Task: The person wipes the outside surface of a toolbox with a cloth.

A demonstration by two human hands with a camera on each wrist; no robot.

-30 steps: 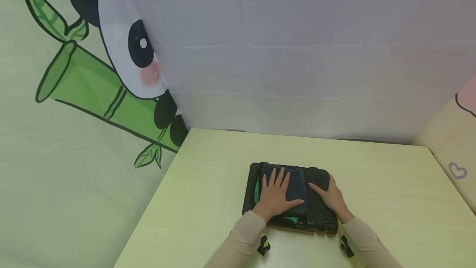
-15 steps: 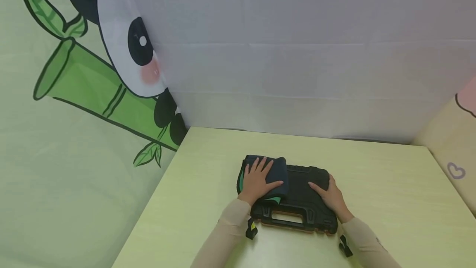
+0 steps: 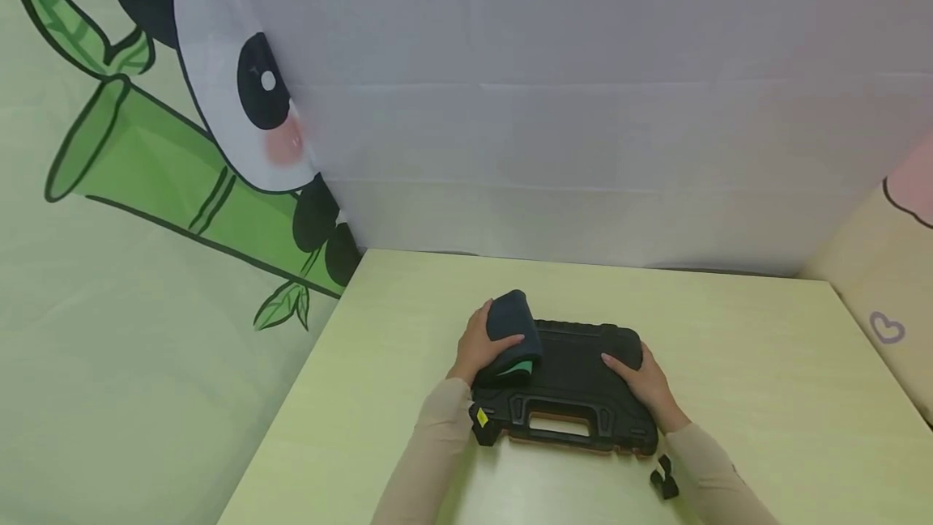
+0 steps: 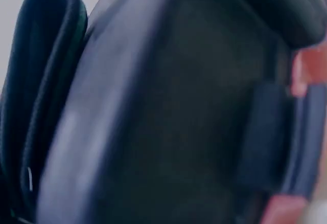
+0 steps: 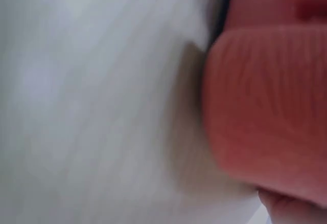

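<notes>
A black hard-plastic carry case (image 3: 576, 363) with a cut-out handle lies flat on the table, orange showing along its lower edge. My left hand (image 3: 477, 343) grips a folded dark blue cloth (image 3: 513, 326) with a green side, thumb across its near face, over the case's left end. In the left wrist view the cloth (image 4: 41, 81) appears as a folded edge beside the blurred black case (image 4: 199, 111). At the right end, my right hand (image 3: 651, 387) holds the case, thumb on top. Close up in the right wrist view, that hand (image 5: 271, 111) lies against the case's red-orange side (image 5: 260, 4).
The pale yellow table (image 3: 765, 371) reaches back to a whitish cloth wall (image 3: 583, 120). A green panel with a panda and bamboo print (image 3: 153, 160) stands on the left, and a cream panel (image 3: 875, 298) on the right. Black straps hang at both wrists.
My left hand, first spread flat on the cloth over the case, has slid it leftward and now grips it, partly raised and folded. The handle has come into sight. My right hand stays in place.
</notes>
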